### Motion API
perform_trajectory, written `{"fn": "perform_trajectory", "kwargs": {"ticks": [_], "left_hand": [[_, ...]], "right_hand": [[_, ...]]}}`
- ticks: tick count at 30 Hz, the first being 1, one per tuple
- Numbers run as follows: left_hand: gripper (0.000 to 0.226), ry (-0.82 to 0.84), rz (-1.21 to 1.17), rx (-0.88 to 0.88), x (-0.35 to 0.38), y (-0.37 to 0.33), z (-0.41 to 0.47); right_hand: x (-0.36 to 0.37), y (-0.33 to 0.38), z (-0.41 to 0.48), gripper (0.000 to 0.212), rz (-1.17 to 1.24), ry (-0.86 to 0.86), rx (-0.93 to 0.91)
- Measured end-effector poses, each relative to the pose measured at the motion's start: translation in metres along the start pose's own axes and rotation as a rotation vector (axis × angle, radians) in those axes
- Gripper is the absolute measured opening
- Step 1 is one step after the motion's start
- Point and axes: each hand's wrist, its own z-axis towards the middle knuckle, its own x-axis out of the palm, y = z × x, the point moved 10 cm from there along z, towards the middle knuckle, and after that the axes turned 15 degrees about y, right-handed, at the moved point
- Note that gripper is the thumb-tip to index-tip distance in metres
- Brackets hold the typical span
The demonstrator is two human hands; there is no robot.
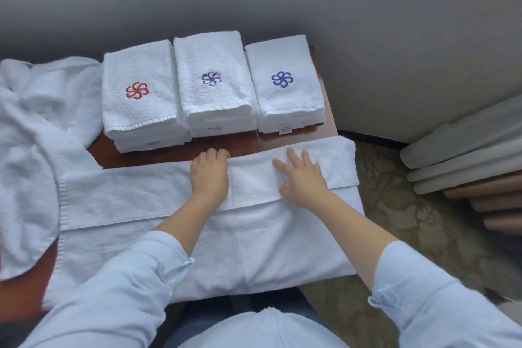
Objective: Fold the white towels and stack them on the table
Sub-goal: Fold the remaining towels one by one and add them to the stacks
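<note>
Head view, folding in progress. A large white towel (226, 240) lies spread across the near part of the wooden table (175, 151), its right end overhanging the table edge. Its far portion is turned back toward the near side, forming a doubled band across the full width. The left hand (209, 172) rests at the far edge of this band near its middle, fingers curled over the fold and gripping the cloth. The right hand (302, 178) lies just to the right of it, palm down, fingers straight and spread wide, pressing the band flat. Both forearms emerge from light blue sleeves (127, 285).

Along the far side of the table stand three stacks of folded towels, side by side and touching: the left stack (138, 110) bears a red pinwheel emblem, the middle stack (214, 99) a purple one, the right stack (285, 102) a blue one. A heap of unfolded white towels (28, 135) lies at the left. Patterned carpet (409, 220) lies to the right.
</note>
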Motion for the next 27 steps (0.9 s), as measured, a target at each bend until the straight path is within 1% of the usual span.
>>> {"fn": "perform_trajectory", "kwargs": {"ticks": [2,3,5,6,7,8,10,12,18,23,27], "left_hand": [[0.065,-0.040,0.004,0.024,-0.004,-0.004,-0.002],[0.068,-0.047,-0.012,0.060,-0.005,-0.008,-0.004],[0.059,0.017,-0.020,0.188,0.004,-0.027,-0.009],[0.054,0.081,0.003,0.255,0.014,-0.039,-0.011],[0.055,0.156,0.026,0.294,0.026,-0.050,-0.014],[0.060,0.231,0.037,0.296,0.039,-0.056,-0.017],[0.071,0.347,0.035,0.238,0.058,-0.059,-0.022],[0.073,0.393,0.050,0.188,0.067,-0.059,-0.028],[0.072,0.397,0.068,0.141,0.066,-0.059,-0.043],[0.070,0.385,0.054,0.164,0.080,-0.065,-0.074],[0.068,0.352,0.028,0.198,0.088,-0.067,-0.103]], "right_hand": [[-0.002,-0.002,0.000,0.072,0.020,-0.028,-0.017],[-0.001,-0.006,-0.003,0.072,0.029,-0.050,-0.017],[0.006,-0.015,-0.011,0.070,0.023,-0.096,0.014],[0.010,-0.021,-0.015,0.071,0.019,-0.109,0.038],[0.015,-0.027,-0.019,0.071,0.026,-0.116,0.063],[0.019,-0.032,-0.022,0.072,0.038,-0.119,0.084],[0.027,-0.041,-0.030,0.072,0.039,-0.124,0.113],[0.033,-0.048,-0.037,0.071,0.019,-0.131,0.121],[0.043,-0.054,-0.055,0.067,0.044,-0.157,0.116],[0.054,-0.055,-0.072,0.064,0.044,-0.183,0.077],[0.071,-0.058,-0.092,0.065,0.080,-0.193,0.083]]}}
